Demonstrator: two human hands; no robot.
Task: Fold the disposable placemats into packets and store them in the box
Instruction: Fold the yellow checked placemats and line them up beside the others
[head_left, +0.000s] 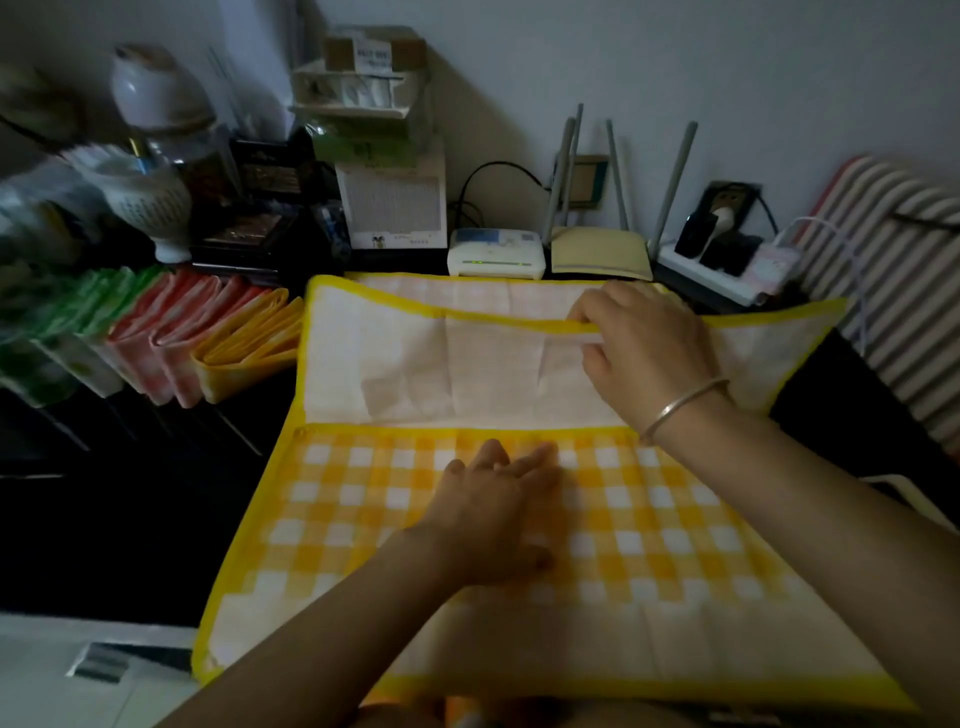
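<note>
A yellow checked placemat (649, 519) lies spread over the near and middle part of a dark table (130, 519). The left hand (493, 514) rests flat on its checked face near the middle, fingers straight and close together. Just beyond it a yellow edge runs across the mat, and the part past that shows a pale side. There the right hand (644, 353), with a thin bracelet (680, 408) at the wrist, has its fingers curled and pinches a yellow border strip of the mat's far part. To the left of the mat, folded packets stand on edge in a row: yellow (244, 348) nearest the mat, then pink (171, 338), then green (78, 322). Farther back against the wall sit a white modem (496, 254), a router (600, 249) with upright antennas and a power strip (717, 265). A striped cushion (893, 270) lies at far right.
</note>
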